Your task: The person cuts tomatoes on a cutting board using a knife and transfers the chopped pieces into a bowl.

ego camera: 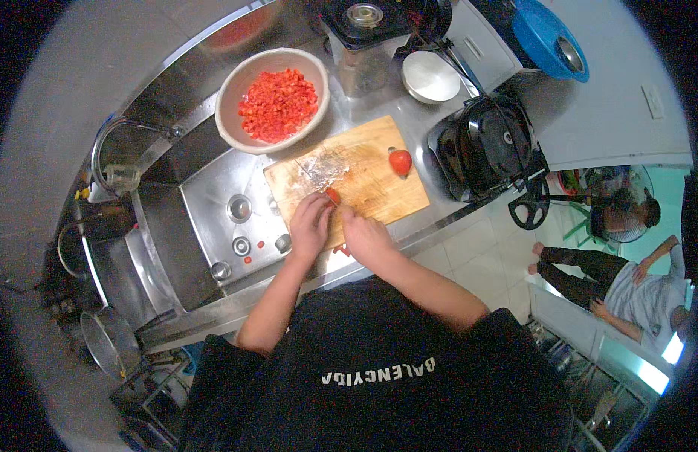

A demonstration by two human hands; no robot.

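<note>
On the wooden cutting board (pixel 377 141), the fingertips of my left hand (pixel 309 229) hold down a small red fruit piece (pixel 332 195). My right hand (pixel 367 234) is closed just to the right of it, gripping what looks like a small knife, mostly hidden by the fingers. Towards the board's right end rests a whole red fruit (pixel 400 162), a tomato or strawberry. Wet, pale residue (pixel 320 166) marks the board's left half. Behind the board stands a large pale bowl (pixel 227 121) holding diced red fruit (pixel 278 107). Red scraps (pixel 342 250) lie at the board's near edge.
Left of the board is a steel sink (pixel 185 254) with a curved faucet (pixel 97 147). A blender-like jar (pixel 363 70), a white bowl (pixel 431 78) and a black appliance (pixel 484 147) stand behind and to the right. Farther right, a person (pixel 637 288) is near a fan (pixel 620 209).
</note>
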